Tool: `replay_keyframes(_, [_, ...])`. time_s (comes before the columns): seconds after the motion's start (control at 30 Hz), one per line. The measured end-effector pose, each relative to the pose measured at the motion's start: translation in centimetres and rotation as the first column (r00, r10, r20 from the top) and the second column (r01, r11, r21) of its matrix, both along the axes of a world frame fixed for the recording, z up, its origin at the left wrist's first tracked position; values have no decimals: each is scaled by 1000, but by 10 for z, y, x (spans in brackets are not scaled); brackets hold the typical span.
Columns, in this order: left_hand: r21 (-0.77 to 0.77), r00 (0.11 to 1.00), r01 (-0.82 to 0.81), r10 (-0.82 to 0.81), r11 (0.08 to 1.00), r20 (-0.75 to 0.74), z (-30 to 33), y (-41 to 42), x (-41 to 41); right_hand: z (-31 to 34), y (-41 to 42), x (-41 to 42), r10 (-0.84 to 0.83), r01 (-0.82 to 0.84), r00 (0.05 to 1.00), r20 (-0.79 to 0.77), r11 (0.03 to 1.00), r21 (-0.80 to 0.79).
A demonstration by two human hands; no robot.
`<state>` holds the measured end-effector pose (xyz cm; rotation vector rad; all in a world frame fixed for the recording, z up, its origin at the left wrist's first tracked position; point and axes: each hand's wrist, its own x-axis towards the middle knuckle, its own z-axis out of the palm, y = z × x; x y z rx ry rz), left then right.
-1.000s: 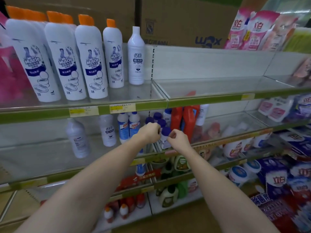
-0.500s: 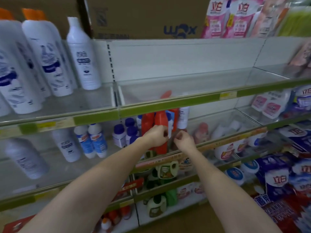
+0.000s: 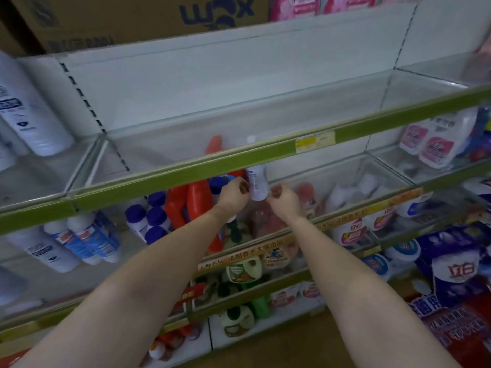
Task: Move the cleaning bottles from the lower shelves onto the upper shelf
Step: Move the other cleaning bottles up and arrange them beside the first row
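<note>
Shop shelving with glass floors and green front rails fills the view, a brown cardboard box [image 3: 127, 19] on top. At far left, tall white bottles [image 3: 29, 112] stand on the upper shelf [image 3: 186, 144], whose middle bay lies bare right across to its glass divider on the right.

On the lower shelf [image 3: 326, 221], from the left: white bottles with blue labels [image 3: 87, 240], a cluster of small purple-capped bottles [image 3: 154, 216], then orange-red bottles [image 3: 186, 205] just left of the hands.

Left hand [image 3: 233, 191] is raised under the green rail [image 3: 239, 160] with fingers curled in; they reach the left side of a small clear bottle [image 3: 257, 183], though whether they truly pinch it or a blue-capped bottle [image 3: 219, 185] behind cannot be told. Right hand [image 3: 282, 199] sits just right of the clear bottle with fingers curled toward its base; the grip is likewise unclear. The clear bottle is upright, its top hidden behind the rail, its lower half level with the lower shelf's space, so it has not cleared the rail.

The rail and its yellow price tag [image 3: 313, 140] run directly above both hands. Right of the hands, pinkish packs [image 3: 305, 192] and pale tubs lie behind the glass, blurred. Further right, pink-labelled pouches [image 3: 425, 147] sit in the next bay, and blue and purple packs [image 3: 457, 264] crowd the bottom right. Below the forearms, green and cream jugs [image 3: 241, 269] stand on the lowest shelves.
</note>
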<state>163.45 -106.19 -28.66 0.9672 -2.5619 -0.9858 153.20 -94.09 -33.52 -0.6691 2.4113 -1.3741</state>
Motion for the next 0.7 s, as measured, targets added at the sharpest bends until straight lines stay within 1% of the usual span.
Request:
replay_keyframes(0.13, [49, 997, -63, 65, 997, -31, -24, -9, -18, -16, -16, -26, 51, -51, 999, 2, 998, -23])
replay_keyframes(0.23, [84, 987, -103, 112, 991, -114, -45, -18, -33, -31, -34, -42, 82, -82, 997, -2, 996, -26])
replay_keyframes(0.37, [139, 969, -147, 170, 979, -176, -57, -27, -45, -40, -56, -55, 78, -74, 996, 40, 993, -92])
replay_keyframes(0.43, [189, 964, -143, 180, 971, -193, -57, -31, -49, -41, -66, -60, 74, -66, 995, 64, 992, -111])
replay_keyframes(0.53, [216, 968, -103, 147, 971, -201, -64, -36, -56, -45, -77, -72, 77, -71, 995, 62, 992, -101])
replay_keyframes(0.7, [234, 964, -99, 152, 967, -217, -76, -42, -62, -38, -94, -88, 173, -168, 984, 41, 980, -103])
